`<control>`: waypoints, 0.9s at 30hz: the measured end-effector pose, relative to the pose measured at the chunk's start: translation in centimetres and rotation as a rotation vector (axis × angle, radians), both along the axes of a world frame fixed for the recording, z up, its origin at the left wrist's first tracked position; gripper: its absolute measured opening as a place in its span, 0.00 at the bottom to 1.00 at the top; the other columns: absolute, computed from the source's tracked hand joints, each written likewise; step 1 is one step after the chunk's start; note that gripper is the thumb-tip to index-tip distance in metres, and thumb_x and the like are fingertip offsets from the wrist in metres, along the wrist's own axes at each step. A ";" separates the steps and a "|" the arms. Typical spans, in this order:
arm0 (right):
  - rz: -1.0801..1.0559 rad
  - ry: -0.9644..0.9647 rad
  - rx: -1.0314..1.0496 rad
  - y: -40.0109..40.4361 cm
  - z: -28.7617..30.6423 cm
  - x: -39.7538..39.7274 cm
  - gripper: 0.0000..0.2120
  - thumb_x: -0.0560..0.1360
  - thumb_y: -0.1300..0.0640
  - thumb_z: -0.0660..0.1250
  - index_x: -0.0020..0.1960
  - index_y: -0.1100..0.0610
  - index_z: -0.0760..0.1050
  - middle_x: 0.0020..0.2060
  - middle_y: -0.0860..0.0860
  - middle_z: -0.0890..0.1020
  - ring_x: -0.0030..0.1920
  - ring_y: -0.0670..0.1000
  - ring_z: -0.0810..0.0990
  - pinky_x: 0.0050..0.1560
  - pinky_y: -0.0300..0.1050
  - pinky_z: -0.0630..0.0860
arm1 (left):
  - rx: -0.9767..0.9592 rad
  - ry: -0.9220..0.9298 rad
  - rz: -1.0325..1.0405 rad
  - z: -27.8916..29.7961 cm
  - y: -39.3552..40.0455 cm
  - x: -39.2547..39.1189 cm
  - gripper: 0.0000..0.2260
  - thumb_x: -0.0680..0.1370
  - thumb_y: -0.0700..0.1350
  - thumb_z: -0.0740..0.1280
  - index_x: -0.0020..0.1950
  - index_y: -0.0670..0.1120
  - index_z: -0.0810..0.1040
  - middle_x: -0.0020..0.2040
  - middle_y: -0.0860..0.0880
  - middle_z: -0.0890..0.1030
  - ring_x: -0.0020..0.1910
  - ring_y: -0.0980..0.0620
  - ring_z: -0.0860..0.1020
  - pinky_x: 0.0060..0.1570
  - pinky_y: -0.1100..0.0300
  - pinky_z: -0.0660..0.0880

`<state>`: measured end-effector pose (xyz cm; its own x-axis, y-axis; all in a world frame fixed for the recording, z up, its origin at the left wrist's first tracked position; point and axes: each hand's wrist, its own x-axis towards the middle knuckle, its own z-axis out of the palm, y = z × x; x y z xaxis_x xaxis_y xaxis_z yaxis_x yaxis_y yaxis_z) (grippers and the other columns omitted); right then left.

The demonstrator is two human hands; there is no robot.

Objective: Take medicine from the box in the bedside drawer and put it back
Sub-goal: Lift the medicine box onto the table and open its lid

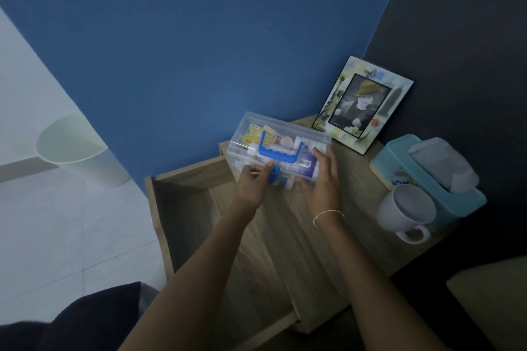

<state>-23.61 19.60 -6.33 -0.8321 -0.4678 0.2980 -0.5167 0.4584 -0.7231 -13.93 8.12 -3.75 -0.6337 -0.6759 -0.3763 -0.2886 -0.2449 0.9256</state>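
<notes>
Medicine box (pixel 278 148) sits on worktop (pixel 353 179) above open drawer (pixel 185 208). Our left hand (pixel 252 182) pinches blue latch (pixel 274 178); right hand (pixel 323 179), fingers spread, steadies box. We lift latch gently, keep box level.

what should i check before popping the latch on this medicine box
1. Medicine box resting on the bedside table top: ok.
2. Left hand at the blue latch: ok.
3. Right hand steadying the box's right end: ok.
4. Lid shut, blue handle lying flat: ok.
5. Drawer open for the return: ok.
6. Mug and tissue box apart from the box: ok.
</notes>
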 end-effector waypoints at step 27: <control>-0.266 0.184 -0.289 -0.2 4.1 -3.4 0.20 0.70 0.42 0.70 0.56 0.50 0.72 0.50 0.47 0.78 0.45 0.41 0.74 0.46 0.37 0.75 | -1.425 -0.388 -0.370 -3.5 -4.4 3.7 0.32 0.76 0.44 0.59 0.77 0.40 0.49 0.78 0.40 0.53 0.77 0.40 0.51 0.74 0.45 0.50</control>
<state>-26.99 19.41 -2.24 -0.8332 -0.1203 0.5397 -0.5402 0.3852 -0.7482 -10.26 3.73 -7.30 -0.8621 -0.4385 0.2541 -0.4049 0.8975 0.1749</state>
